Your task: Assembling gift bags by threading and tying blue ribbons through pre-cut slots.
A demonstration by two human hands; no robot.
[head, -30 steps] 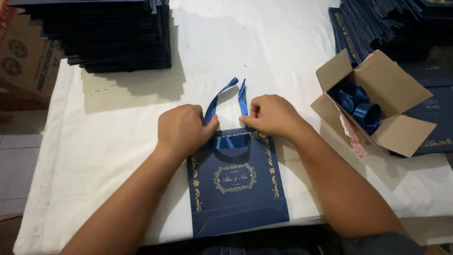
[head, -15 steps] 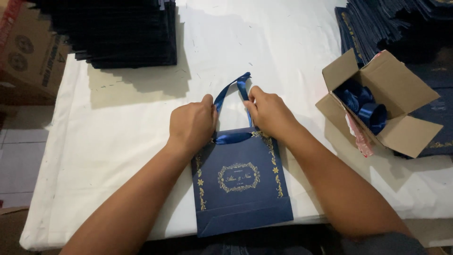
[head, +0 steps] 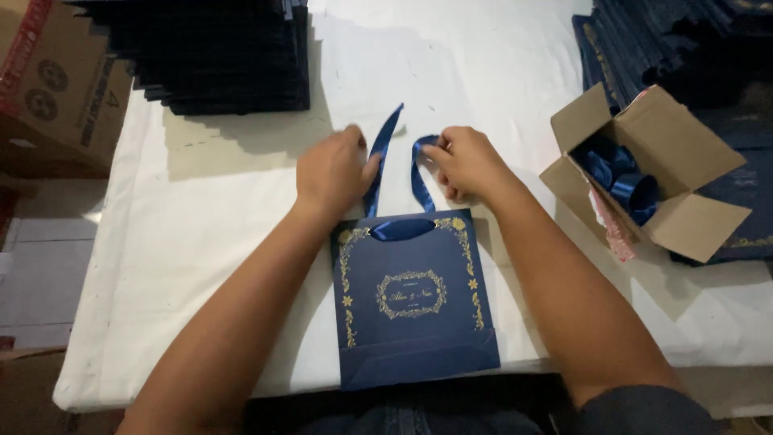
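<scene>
A flat navy paper gift bag [head: 412, 306] with gold floral edging lies on the white table [head: 233, 209] in front of me. A blue satin ribbon [head: 403, 229] crosses its top edge, and its two ends rise away from me. My left hand [head: 332, 171] pinches the left ribbon end [head: 385, 145]. My right hand [head: 465, 163] pinches the right ribbon end [head: 419, 173]. Both hands sit just beyond the bag's top edge, a few centimetres apart.
A tall stack of navy bags [head: 217, 52] stands at the far left. More navy bags [head: 684, 48] are piled at the far right. An open cardboard box [head: 676, 173] holding blue ribbon pieces [head: 620, 177] sits on the right. A brown carton [head: 56, 89] stands off the table's left edge.
My hands have shifted farther from the bag's top edge and spread apart, drawing the two ribbon ends out longer. The view has also shifted slightly.
</scene>
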